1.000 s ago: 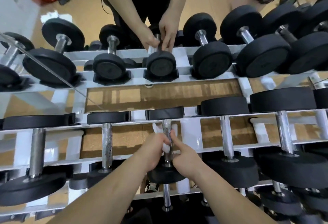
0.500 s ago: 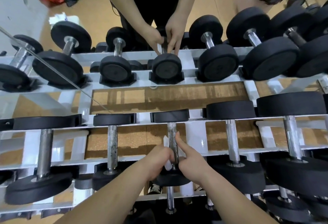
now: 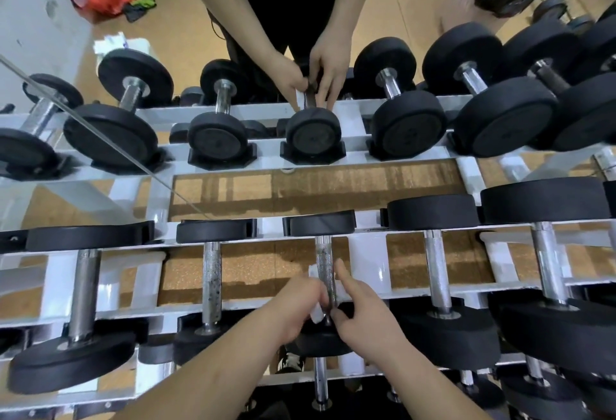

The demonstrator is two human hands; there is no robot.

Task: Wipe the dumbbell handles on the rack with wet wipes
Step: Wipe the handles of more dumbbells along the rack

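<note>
Knurled steel handle point(image 3: 324, 261) gripped by right hand point(image 3: 364, 323), left hand point(image 3: 293, 309) pinching crumpled white wipe point(image 3: 316, 313).

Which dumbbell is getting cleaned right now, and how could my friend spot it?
Find the white rack and follow its nearest row. The dumbbell is third from the left, in the middle of the picture. Only its metal bar has a white wet wipe on it; the bars beside it are bare.

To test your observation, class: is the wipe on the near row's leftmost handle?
No, the left hand and right hand hold the wipe against the third handle from the left.
</note>
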